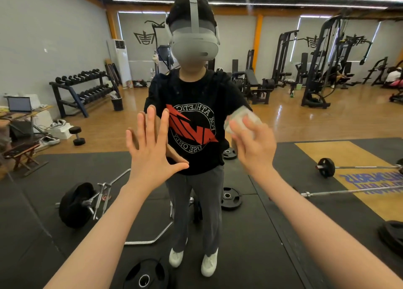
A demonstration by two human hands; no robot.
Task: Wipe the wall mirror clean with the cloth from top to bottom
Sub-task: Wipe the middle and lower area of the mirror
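Note:
The wall mirror (pixel 305 123) fills the whole head view and reflects a gym and a person in a headset. My left hand (pixel 150 149) lies flat against the glass at chest height, fingers straight and spread. My right hand (pixel 254 145) presses a pale, whitish cloth (pixel 242 119) onto the glass to the right of it, at about the same height. The cloth bunches under my fingers and looks blurred. Its lower part is hidden behind my hand.
Everything else is reflection: dumbbell racks at the left, weight machines at the right, barbells and weight plates on black mats on the floor, a desk with a laptop at far left. A vertical seam in the mirror runs down at the lower left (pixel 32 212).

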